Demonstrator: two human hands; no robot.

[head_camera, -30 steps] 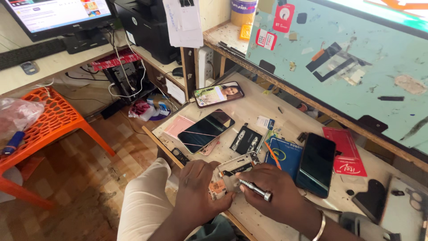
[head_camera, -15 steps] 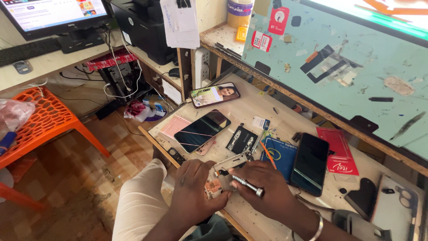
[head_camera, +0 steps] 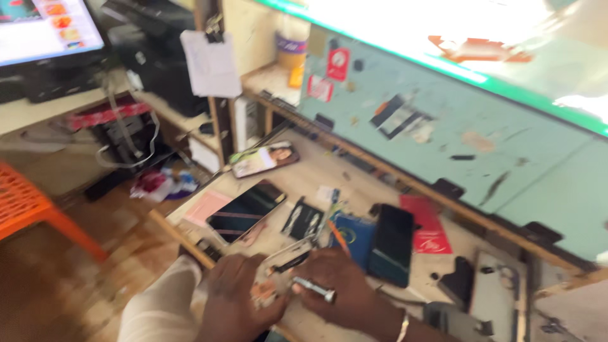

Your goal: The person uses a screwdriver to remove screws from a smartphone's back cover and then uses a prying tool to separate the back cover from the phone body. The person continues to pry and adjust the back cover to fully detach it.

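Screwdriver (head_camera: 313, 289) sits clamped in my right hand (head_camera: 345, 294), tip toward the small phone part (head_camera: 265, 289) that my left hand (head_camera: 235, 297) pins at the worktop (head_camera: 354, 183) edge. Unscrewing, I judge; next needs steady aim.

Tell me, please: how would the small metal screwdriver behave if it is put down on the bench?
The screwdriver in the right hand looks like a thin round metal rod, so it would probably roll. It seems stiff and light. Its shiny handle may be a little slippery.
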